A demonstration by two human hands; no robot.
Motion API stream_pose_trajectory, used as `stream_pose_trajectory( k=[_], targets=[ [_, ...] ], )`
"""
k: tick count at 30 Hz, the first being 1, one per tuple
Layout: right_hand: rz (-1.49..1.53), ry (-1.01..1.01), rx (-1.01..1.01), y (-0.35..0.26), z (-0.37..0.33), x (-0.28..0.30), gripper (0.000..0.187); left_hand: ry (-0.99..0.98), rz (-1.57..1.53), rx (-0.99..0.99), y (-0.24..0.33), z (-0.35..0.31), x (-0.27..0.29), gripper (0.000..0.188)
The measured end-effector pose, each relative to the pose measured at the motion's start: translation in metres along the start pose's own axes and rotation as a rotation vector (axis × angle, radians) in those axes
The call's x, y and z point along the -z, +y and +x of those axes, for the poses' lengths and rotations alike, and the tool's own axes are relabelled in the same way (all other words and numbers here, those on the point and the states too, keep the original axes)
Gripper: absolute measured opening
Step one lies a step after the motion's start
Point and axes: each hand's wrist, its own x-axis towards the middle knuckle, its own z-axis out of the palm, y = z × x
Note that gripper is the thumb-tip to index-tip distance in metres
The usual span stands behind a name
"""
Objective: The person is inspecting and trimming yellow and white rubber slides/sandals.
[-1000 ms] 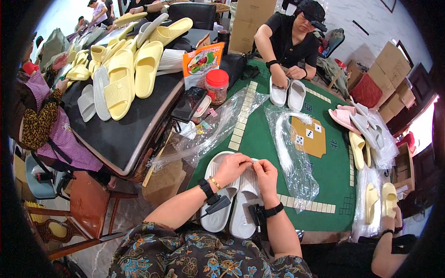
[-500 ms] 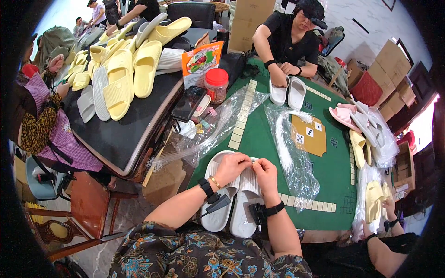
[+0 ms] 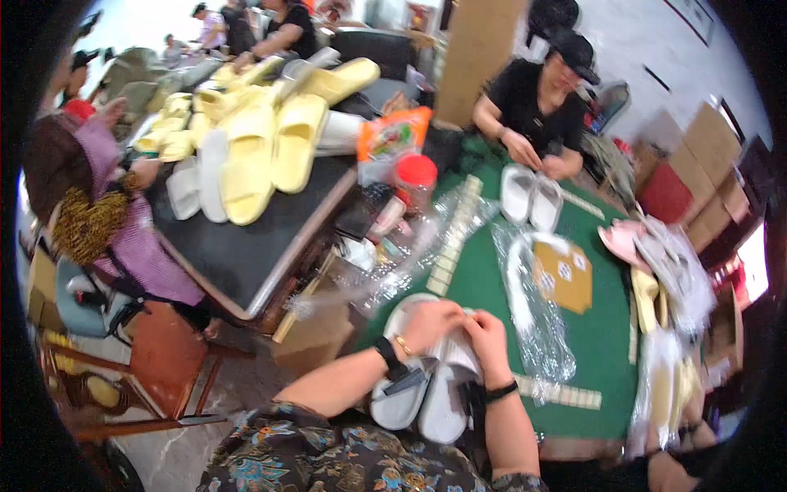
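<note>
A pair of white slippers [image 3: 422, 389] lies side by side at the near edge of the green table [image 3: 602, 328]. My left hand [image 3: 430, 325] and my right hand [image 3: 485, 334] rest together on the slippers' far ends, fingers curled as if gripping something small there; what it is stays hidden. A black watch sits on my left wrist and a black band on my right. The frame is blurred.
Clear plastic bags [image 3: 533, 316] and rows of tiles [image 3: 449, 246] lie on the green table. A person in black [image 3: 537, 98] opposite handles another white pair [image 3: 531, 197]. Yellow slippers [image 3: 270, 139] pile on the dark table at the left. A red-lidded jar [image 3: 416, 182] stands between.
My hands stay on the white slippers in the same place. The view has shifted slightly and blurred. The person opposite has bent further over the white pair.
</note>
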Motion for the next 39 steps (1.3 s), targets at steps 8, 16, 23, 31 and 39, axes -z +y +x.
stream_pose_trajectory(
  k=[8, 16, 23, 31, 39],
  targets=[
    [0.368, -0.005, -0.086, 0.002, 0.001, 0.0, 0.015, 0.023, 0.011, -0.089, 0.002, 0.005, 0.0, 0.016],
    [0.384, -0.059, -0.092, 0.005, 0.003, -0.001, 0.013, 0.019, -0.005, -0.15, -0.019, 0.005, -0.014, 0.011],
    [0.227, -0.047, -0.037, 0.013, 0.005, -0.001, 0.013, 0.04, 0.02, -0.08, 0.003, 0.011, 0.008, 0.013],
    [-0.253, 0.027, 0.186, -0.004, -0.065, 0.047, 0.052, 1.269, -0.191, -0.13, -0.005, 0.019, 0.226, 0.043],
    [-0.558, 0.116, 0.441, -0.015, -0.079, 0.031, 0.051, 1.093, -0.407, 0.441, -0.088, -0.026, 0.351, 0.028]
  ],
)
